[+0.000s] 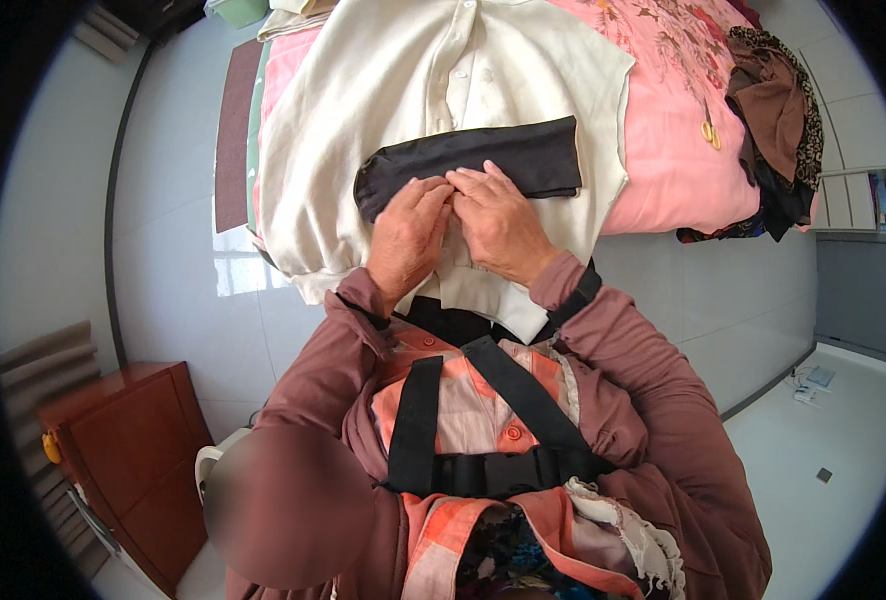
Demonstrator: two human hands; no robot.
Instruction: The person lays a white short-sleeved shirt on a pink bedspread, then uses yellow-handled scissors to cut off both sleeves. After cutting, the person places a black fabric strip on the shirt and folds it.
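Note:
A cream knit garment (330, 172) with a buttoned front is spread before me. Across its lower part lies a long piece of black cloth (518, 154), apparently folded, with a rounded left end and a straight right end. My left hand (411, 232) touches the black cloth's lower edge, its fingers bent and bunched together. Beside it, almost fingertip to fingertip, my right hand (501, 225) rests on the same edge with one finger reaching onto the cloth. The undersides of both hands are hidden, so a grip cannot be made out.
Pink bedding (675, 180) lies under the garment. Yellow-handled scissors (711, 135) rest on it to the right. Brown and patterned clothes (777, 120) hang over the bed's right side. A reddish wooden cabinet (124, 465) stands at the lower left.

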